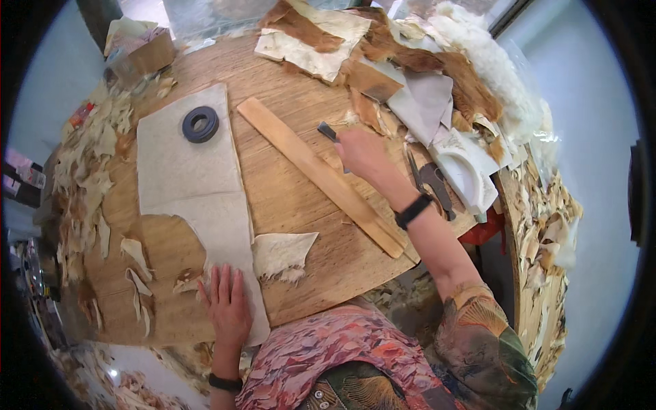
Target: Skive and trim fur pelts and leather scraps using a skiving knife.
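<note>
My left hand [229, 304] lies flat, fingers spread, on the lower narrow end of a pale grey-beige leather piece [188, 164]. On that piece's upper part rests a thick dark ring [200, 125], like a tape roll or a weight. My right hand [365, 156] is closed round a short dark tool [327, 131]; its flat end sticks out past the fingers, and its kind cannot be made out. Diagonally between the leather and my right hand lies a long flat wooden strip [321, 178]. A small cream hide scrap [283, 253] lies beside the leather, right of my left hand.
Scissors [437, 184] with dark handles lie right of my right wrist. Brown-and-white hide pieces [318, 34] and white fleece [471, 51] are heaped at the far right. Trimmings [89, 171] cover the table's left side; a cardboard box [147, 55] stands far left.
</note>
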### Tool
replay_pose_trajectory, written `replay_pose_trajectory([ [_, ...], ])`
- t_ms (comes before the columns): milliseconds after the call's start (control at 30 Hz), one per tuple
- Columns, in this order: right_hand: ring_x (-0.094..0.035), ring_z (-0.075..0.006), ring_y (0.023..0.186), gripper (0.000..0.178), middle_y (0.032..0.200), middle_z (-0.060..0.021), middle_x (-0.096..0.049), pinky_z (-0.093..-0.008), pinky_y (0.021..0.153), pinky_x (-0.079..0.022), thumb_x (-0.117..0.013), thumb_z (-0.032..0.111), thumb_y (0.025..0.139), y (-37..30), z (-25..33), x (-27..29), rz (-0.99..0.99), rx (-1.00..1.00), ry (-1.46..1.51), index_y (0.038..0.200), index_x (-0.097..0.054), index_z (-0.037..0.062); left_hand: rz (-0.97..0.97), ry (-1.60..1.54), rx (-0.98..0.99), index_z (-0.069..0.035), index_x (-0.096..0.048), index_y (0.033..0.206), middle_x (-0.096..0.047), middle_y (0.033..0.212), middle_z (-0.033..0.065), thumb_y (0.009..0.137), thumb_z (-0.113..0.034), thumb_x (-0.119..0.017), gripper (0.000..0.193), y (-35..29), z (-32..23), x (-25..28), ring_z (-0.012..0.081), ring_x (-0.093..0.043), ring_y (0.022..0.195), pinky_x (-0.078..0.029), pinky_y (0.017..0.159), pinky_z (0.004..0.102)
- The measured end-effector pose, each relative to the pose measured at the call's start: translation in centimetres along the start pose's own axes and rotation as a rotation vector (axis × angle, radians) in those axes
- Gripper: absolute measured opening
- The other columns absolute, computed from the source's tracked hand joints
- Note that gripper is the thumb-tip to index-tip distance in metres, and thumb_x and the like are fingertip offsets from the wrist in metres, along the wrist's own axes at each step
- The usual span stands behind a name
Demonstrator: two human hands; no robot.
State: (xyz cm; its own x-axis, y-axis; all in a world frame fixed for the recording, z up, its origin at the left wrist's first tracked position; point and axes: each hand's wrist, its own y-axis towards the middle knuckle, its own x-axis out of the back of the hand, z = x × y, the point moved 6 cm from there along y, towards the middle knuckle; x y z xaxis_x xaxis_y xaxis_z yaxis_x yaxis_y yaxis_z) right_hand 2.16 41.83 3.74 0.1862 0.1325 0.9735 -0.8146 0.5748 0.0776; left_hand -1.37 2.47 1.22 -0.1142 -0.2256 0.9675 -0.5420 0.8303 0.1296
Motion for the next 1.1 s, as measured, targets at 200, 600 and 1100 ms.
replay_pose_trajectory([
  [200, -0.063, -0.0374, 0.079, 0.027, 0.086, -0.0222, -0.062, -0.0472, 0.072, -0.05, -0.058, 0.023, 0.076, 1.3, -2.7, -2.3, -0.082, 0.033, -0.155, 0.087, -0.06, -0.0015, -0.01, -0.006, 0.033, -0.007, -0.052, 0.124, -0.045, 0.137, 0.0126, 0.081, -0.009, -0.056, 0.043, 0.6, 0.5, -0.5, 0.0308, -0.037, 0.131, -0.014, 0.109, 0.0577],
  [600, -0.064, -0.0231, 0.062, 0.039, 0.071, -0.0129, -0.065, -0.0366, 0.057, -0.049, -0.069, 0.04, 0.074, -2.0, 7.9, 3.5, 0.048, -0.102, 0.109, 0.079, -0.065, 0.0015, -0.359, -0.455, 0.134, -0.002, -0.059, 0.109, -0.056, 0.116, 0.0146, 0.081, 0.0, -0.055, 0.028, -1.3, 5.7, 3.7, 0.031, -0.052, 0.109, -0.039, 0.096, 0.0431],
  [1100, -0.058, -0.015, 0.084, 0.029, 0.109, -0.0114, -0.06, -0.0296, 0.067, -0.048, -0.052, 0.03, 0.091, -11.8, 22.7, -3.5, 0.523, -0.273, 2.412, 0.107, -0.056, 0.006, -0.012, -0.332, 0.11, -0.002, -0.058, 0.097, -0.058, 0.094, 0.0161, 0.076, -0.005, -0.064, 0.022, 4.1, 8.8, 3.4, 0.036, -0.055, 0.088, -0.044, 0.074, 0.0428],
])
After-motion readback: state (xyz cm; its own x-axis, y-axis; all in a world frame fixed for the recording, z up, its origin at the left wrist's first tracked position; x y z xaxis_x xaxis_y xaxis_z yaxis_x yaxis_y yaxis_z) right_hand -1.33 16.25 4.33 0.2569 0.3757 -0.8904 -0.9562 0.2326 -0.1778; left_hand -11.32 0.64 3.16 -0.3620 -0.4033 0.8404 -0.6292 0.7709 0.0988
